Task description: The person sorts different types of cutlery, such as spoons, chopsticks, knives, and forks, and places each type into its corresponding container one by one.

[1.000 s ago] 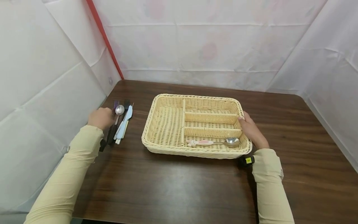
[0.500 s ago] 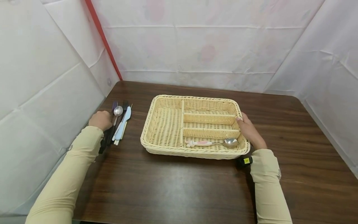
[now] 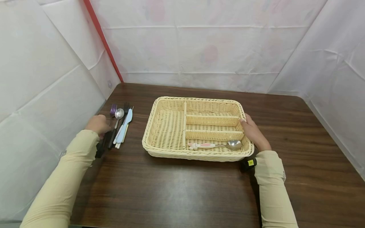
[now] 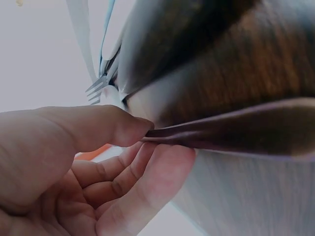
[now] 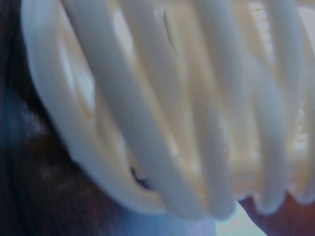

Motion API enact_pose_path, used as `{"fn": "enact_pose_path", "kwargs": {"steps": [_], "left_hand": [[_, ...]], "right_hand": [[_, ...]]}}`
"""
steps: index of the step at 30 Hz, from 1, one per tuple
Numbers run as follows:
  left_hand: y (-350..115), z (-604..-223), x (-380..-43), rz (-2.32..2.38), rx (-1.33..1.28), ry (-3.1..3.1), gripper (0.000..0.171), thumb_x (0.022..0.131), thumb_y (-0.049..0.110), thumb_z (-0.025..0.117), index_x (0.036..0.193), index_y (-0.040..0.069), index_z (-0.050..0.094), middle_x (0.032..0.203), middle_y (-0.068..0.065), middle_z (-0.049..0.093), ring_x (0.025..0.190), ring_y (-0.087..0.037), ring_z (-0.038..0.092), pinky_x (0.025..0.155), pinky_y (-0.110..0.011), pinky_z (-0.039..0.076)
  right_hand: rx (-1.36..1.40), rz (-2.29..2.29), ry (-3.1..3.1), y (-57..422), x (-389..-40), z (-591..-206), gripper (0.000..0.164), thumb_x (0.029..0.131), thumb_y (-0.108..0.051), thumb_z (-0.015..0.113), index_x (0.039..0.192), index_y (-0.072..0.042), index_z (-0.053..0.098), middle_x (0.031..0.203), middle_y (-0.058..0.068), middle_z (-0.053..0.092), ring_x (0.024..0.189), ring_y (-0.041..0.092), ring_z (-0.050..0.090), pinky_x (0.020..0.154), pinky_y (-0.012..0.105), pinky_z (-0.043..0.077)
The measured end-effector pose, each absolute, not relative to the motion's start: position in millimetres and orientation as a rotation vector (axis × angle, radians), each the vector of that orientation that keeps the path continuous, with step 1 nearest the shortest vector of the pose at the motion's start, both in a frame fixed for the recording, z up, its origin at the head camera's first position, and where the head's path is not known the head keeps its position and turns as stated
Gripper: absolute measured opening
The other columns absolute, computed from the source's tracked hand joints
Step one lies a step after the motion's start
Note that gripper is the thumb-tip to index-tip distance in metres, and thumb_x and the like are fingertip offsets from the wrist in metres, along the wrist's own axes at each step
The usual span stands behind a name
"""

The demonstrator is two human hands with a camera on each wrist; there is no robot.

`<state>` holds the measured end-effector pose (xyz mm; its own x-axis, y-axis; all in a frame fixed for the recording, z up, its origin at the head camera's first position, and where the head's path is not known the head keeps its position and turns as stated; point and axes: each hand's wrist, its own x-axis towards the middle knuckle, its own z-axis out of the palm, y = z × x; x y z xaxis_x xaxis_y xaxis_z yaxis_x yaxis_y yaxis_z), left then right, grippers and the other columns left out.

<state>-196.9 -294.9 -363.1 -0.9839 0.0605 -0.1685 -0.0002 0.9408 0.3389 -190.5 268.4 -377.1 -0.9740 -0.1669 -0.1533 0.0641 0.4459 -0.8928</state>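
- Purple, slim and dark along its handle, the purple fork (image 3: pixel 113 110) sits pinched in my left hand (image 3: pixel 98 124), thumb on one side, fingertips on the other; its tines point away from me.
- Just to the right of it lie a black-handled spoon (image 3: pixel 113 134), a black fork (image 3: pixel 126 109), a pale blue knife (image 3: pixel 124 126) and cream chopsticks (image 3: pixel 118 146), close together on the brown table (image 3: pixel 182 193).
- My right hand (image 3: pixel 253 131) grips the right end of the wicker basket (image 3: pixel 163 153), thumb over the rim; the other fingers are mostly hidden.
- Inside the basket, a rabbit-handled spoon (image 3: pixel 203 146) lies in the right-side compartment nearest me, bowl to the right.
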Motion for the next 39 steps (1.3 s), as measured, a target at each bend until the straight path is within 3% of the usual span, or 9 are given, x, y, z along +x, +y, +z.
{"fn": "enact_pose_path", "kwargs": {"steps": [7,9,14,17,23,30,34,39], "left_hand": [[-294.6,-350.8,-192.7,0.508,0.069,2.938,0.017,0.075,0.007,0.06,0.066,-0.002,0.048,0.055,-0.011,0.051,0.045,-0.023,0.052,0.045,-0.035,0.045],[-292.1,-345.7,-193.1,0.48,0.115,2.981,0.021,0.075,0.011,0.061,0.063,0.001,0.047,0.057,-0.01,0.05,0.05,-0.024,0.049,0.048,-0.038,0.042],[-273.2,-324.5,-190.2,0.45,0.227,3.048,0.035,0.076,0.013,0.061,0.05,0.012,0.038,0.049,0.001,0.037,0.047,-0.016,0.035,0.044,-0.032,0.031],[-254.9,-308.6,-186.6,0.44,0.293,3.067,0.034,0.075,0.006,0.054,0.047,0.015,0.035,0.046,0.005,0.032,0.044,-0.013,0.031,0.044,-0.029,0.027],[-208.8,-281.1,-182.4,0.443,0.388,3.047,0.03,0.076,0.001,0.051,0.051,0.013,0.039,0.045,0.002,0.043,0.04,-0.013,0.044,0.045,-0.03,0.032],[-160.9,-268.3,-187.5,0.501,0.521,2.984,0.007,0.08,0.001,0.057,0.073,0.002,0.054,0.064,-0.007,0.055,0.049,-0.015,0.051,0.055,-0.035,0.042],[-143.4,-271.8,-191.5,0.546,0.571,2.939,0.01,0.082,0.001,0.058,0.073,0.002,0.055,0.067,-0.007,0.054,0.051,-0.016,0.049,0.052,-0.031,0.04],[-130.7,-283.3,-193.1,0.629,0.547,2.85,0.014,0.084,-0.001,0.056,0.072,0.004,0.052,0.064,-0.008,0.052,0.046,-0.018,0.057,0.048,-0.028,0.046]], "right_hand": [[-0.08,-1.583,2.432,255.3,-176.0,-351.7,0.055,0.105,-0.015,0.022,0.151,-0.002,-0.005,0.154,0.025,0.004,0.139,0.037,0.014,0.111,0.05,0.011],[-0.082,-1.589,2.432,254.7,-175.5,-350.6,0.055,0.104,-0.016,0.022,0.151,-0.001,-0.005,0.154,0.026,0.005,0.139,0.038,0.015,0.111,0.05,0.012],[-0.087,-1.582,2.427,254.4,-175.9,-348.7,0.055,0.105,-0.017,0.021,0.151,-0.001,-0.005,0.154,0.026,0.005,0.138,0.038,0.015,0.111,0.051,0.013],[-0.084,-1.58,2.424,255.2,-177.5,-350.6,0.055,0.105,-0.016,0.021,0.151,-0.002,-0.007,0.154,0.026,0.003,0.139,0.039,0.014,0.111,0.052,0.012],[-0.081,-1.572,2.43,266.4,-189.0,-371.5,0.057,0.105,-0.023,0.021,0.152,-0.009,-0.008,0.155,0.023,0.002,0.139,0.038,0.016,0.111,0.051,0.013],[-0.071,-1.577,2.463,271.8,-194.8,-380.1,0.059,0.105,-0.03,0.023,0.152,-0.011,-0.007,0.156,0.021,0.005,0.138,0.037,0.019,0.111,0.051,0.015],[-0.066,-1.595,2.454,271.3,-194.4,-382.2,0.06,0.105,-0.031,0.024,0.152,-0.012,-0.007,0.157,0.019,0.001,0.14,0.036,0.015,0.111,0.051,0.014],[-0.07,-1.583,2.456,270.3,-191.5,-387.6,0.06,0.105,-0.032,0.024,0.153,-0.013,-0.007,0.157,0.017,0.0,0.141,0.034,0.012,0.111,0.051,0.014]]}}
